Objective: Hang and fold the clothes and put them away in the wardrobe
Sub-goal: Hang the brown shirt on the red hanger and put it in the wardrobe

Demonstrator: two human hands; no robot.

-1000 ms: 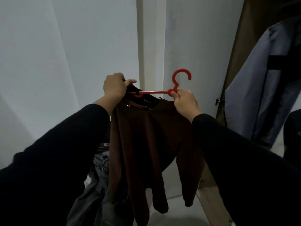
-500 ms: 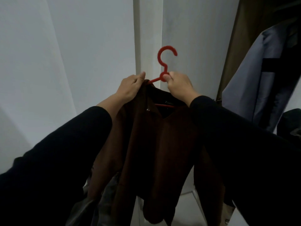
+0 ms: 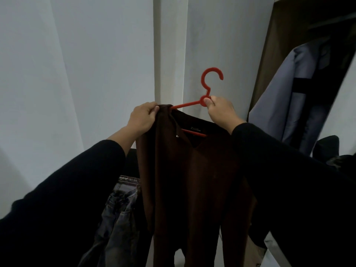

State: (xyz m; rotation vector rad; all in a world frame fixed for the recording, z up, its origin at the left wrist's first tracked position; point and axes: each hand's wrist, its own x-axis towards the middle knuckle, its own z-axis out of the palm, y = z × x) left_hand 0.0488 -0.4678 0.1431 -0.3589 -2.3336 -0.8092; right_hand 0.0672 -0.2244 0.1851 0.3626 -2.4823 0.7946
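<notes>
Before the white wall, a brown top (image 3: 192, 170) hangs on a red hanger (image 3: 204, 97), held up in the air; the right hand (image 3: 221, 112) pinches the hanger's neck and the left hand (image 3: 143, 117) grips the top's shoulder. At the right, the open wardrobe (image 3: 269, 54) holds a grey-blue garment (image 3: 279, 105). Jeans (image 3: 121, 209) lie below the left arm.

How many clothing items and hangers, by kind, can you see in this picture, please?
Hangers: 1, the red hanger, pinched by the right hand.
Tops: 1, the brown top on it, its shoulder held by the left hand.
Jeans: 1, the grey jeans below.
Hanging garments in the wardrobe: 1, the pale blue garment.
Total: 4
</notes>
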